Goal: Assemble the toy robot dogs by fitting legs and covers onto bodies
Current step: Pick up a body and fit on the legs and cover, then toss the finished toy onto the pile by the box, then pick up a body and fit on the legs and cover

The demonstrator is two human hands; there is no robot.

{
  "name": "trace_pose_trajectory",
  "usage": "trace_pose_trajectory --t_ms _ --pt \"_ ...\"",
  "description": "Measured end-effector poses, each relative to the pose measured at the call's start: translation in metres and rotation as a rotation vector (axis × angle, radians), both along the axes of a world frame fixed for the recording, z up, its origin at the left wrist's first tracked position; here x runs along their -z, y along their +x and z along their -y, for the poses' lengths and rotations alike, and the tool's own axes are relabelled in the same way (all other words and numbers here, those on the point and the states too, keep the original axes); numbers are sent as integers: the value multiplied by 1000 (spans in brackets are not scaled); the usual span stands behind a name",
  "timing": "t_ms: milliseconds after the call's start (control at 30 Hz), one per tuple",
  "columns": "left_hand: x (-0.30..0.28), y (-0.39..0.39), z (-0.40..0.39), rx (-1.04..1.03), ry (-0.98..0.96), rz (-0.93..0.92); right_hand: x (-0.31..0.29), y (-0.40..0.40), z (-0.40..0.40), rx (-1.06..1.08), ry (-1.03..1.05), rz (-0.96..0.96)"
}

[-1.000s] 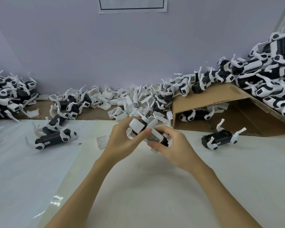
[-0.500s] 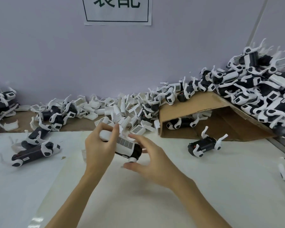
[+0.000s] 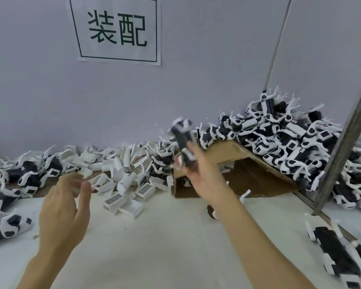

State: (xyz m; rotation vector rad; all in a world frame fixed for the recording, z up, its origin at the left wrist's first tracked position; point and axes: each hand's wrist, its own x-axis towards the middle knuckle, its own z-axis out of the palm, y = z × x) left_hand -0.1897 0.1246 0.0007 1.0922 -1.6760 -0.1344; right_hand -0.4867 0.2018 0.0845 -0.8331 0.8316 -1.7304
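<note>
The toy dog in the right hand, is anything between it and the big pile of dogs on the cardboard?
Nothing visible blocks it. The right hand holds the blurred toy dog up in open air, just left of the pile on the cardboard. The left hand hangs open, well away.

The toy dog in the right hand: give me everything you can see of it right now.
The toy dog is motion-blurred. It has a dark body with white parts at its upper end and a white piece near its lower end; it looks like plastic. It stands roughly upright, raised above the table in front of the cardboard box and the pile of finished dogs. The right hand touches its lower end; whether the fingers grip it is unclear. The left hand is apart from it, open.
</note>
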Motion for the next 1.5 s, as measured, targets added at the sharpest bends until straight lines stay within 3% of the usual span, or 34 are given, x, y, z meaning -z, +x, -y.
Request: trace_pose_trajectory --t_ms 67,100,200,267,367,467,633,767,967,1267,1400,1500 --pt "3 -5 1 -5 52 38 -57 -52 5 104 -203 314" --pt "6 -8 0 -4 65 84 -77 -72 5 126 -210 295" --pt "13 -17 0 -5 24 226 -89 -84 6 125 22 -132" --pt "18 -20 3 -40 -6 292 -60 -60 10 103 31 -254" --pt "26 -18 9 -127 -31 363 10 -8 8 -94 64 -70" --pt "28 -7 15 -260 -65 396 74 44 -1 -232 156 -115" --pt "25 40 27 -638 328 422 110 81 -5 -242 262 -203" --pt "37 68 32 -696 589 443 108 90 -4 -272 282 -205" --pt "37 56 38 -520 479 337 106 89 -6 -268 268 -190" --pt "31 -4 11 -203 192 405 108 85 -7 -237 326 -172" --pt "19 -30 -10 24 14 240 109 86 -4 -212 310 -114" --pt "10 -50 -31 237 -33 6 103 82 -6 -217 309 70"
